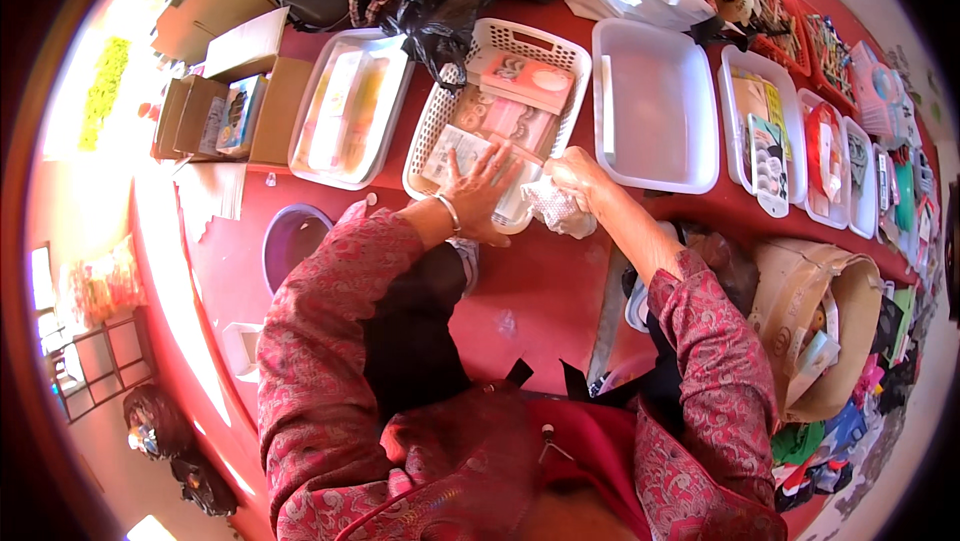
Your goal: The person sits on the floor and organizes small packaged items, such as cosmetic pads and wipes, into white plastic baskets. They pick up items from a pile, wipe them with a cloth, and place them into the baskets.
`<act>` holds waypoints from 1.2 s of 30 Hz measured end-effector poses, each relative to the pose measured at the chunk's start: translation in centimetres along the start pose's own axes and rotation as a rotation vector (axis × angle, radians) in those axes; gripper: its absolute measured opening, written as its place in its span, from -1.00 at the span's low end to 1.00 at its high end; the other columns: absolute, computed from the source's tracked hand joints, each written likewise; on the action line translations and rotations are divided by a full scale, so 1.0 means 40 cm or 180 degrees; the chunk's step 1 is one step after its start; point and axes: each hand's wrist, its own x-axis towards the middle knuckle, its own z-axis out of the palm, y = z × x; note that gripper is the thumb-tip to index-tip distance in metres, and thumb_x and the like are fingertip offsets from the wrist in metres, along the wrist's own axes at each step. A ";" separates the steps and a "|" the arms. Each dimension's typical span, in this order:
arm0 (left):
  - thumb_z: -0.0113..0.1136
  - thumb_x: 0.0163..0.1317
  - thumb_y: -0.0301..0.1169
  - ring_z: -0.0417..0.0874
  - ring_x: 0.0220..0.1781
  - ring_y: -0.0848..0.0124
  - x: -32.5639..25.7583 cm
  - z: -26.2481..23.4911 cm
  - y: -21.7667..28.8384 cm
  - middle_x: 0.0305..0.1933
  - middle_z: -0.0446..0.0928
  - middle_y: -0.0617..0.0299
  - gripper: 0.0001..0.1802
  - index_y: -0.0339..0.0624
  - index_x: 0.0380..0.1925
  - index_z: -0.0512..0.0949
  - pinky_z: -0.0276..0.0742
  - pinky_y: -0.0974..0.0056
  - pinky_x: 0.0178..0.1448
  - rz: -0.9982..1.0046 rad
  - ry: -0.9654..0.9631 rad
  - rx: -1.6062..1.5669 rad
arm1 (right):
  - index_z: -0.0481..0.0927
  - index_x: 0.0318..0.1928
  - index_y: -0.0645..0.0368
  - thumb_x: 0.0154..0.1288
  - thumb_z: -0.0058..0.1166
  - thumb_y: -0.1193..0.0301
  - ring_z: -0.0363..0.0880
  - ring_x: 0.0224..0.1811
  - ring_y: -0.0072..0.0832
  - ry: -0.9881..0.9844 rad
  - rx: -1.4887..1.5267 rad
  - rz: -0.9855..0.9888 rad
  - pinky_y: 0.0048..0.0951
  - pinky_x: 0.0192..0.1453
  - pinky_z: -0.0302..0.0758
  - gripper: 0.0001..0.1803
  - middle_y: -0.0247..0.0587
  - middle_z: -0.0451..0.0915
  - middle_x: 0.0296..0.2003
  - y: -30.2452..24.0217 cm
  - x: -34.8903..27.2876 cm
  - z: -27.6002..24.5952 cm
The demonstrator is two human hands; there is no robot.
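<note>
A white perforated plastic basket (423, 131) stands on the red surface in front of me, holding several flat packs that look like false eyelashes. Spread across the packs at its near side is my left hand (476, 186), fingers apart and a bracelet at the wrist. One pink pack (527, 81) with a clear window lies toward the basket's far end. At the near right corner of the basket, my right hand (580, 177) is closed around a bunched white textured cloth (558, 211). Part of the cloth hangs below the fingers, beside the basket's rim.
White plastic tubs (655, 179) stand to the right, one with a hanging eyelash pack (768, 166). Left are another tub (392, 106), an open cardboard box (270, 111) and a purple bucket (297, 241). A black bag (440, 11) overhangs the basket. A large carton (815, 321) stands right.
</note>
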 end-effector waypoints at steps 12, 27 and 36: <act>0.38 -0.44 0.18 -0.27 0.44 0.04 0.004 -0.025 -0.003 0.41 -0.30 -0.01 0.37 -0.12 0.32 -0.21 -0.11 -0.53 0.14 0.0015 0.0030 -0.0043 | 0.53 -0.44 0.45 0.06 0.02 0.37 0.50 -0.60 -0.45 -0.0286 -0.0630 -0.0198 -0.39 -0.54 0.40 -0.71 -0.14 0.52 -0.59 0.020 0.029 -0.043; 0.07 0.06 -0.22 0.53 -0.39 0.02 -0.101 -0.298 0.171 -0.57 0.45 -0.05 -0.69 -0.26 -0.63 0.49 0.42 0.06 -0.32 0.0664 0.0518 -0.0389 | 0.57 -0.63 0.26 0.05 -0.06 0.16 0.53 -0.58 -0.17 -0.0426 -0.2385 -0.2110 -0.22 -0.42 0.46 -0.60 0.07 0.51 -0.64 -0.118 -0.133 -0.199; 0.03 -0.03 -0.54 0.51 -0.09 0.08 -0.144 -0.251 0.438 -0.18 0.47 -0.07 -0.69 -0.24 -0.19 0.44 0.37 0.09 0.01 0.1200 0.1594 -0.1023 | 0.60 -0.51 0.29 -0.15 0.03 0.39 0.59 -0.35 -0.08 0.1255 -0.2464 -0.1699 -0.16 -0.31 0.49 -0.79 0.10 0.57 -0.50 -0.060 -0.456 -0.262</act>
